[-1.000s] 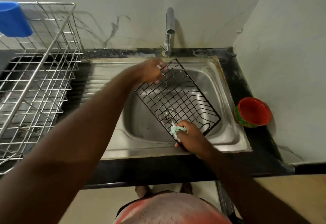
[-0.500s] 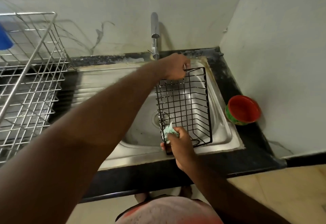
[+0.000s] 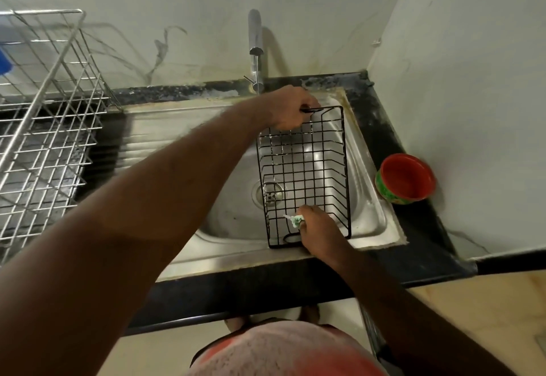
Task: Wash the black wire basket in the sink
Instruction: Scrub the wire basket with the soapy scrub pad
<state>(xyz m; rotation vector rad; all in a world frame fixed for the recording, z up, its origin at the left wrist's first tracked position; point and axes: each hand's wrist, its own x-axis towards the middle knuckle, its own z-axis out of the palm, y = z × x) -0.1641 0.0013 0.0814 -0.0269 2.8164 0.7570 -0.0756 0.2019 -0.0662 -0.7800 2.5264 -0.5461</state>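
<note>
The black wire basket (image 3: pixel 304 168) lies lengthwise over the steel sink (image 3: pixel 369 207), its near end at the sink's front rim. My left hand (image 3: pixel 291 108) grips the basket's far top edge, just below the tap (image 3: pixel 255 50). Down at the near end, my right hand (image 3: pixel 317 232) holds a small pale green scrub pad (image 3: pixel 295 220) and presses it against the wires. The sink's drain (image 3: pixel 271 192) shows through the basket's mesh.
A red bowl with a green outside (image 3: pixel 406 179) stands on the black counter (image 3: pixel 413 227) right of the sink. A tall silver wire dish rack (image 3: pixel 50 127) occupies the drainboard at the left, with a blue item (image 3: pixel 4 60) at its edge. Walls close in behind and right.
The basket has turned from a diagonal lie to nearly straight, far end toward the tap. My left hand moved right with its edge; my right hand stays at the near end with the pad.
</note>
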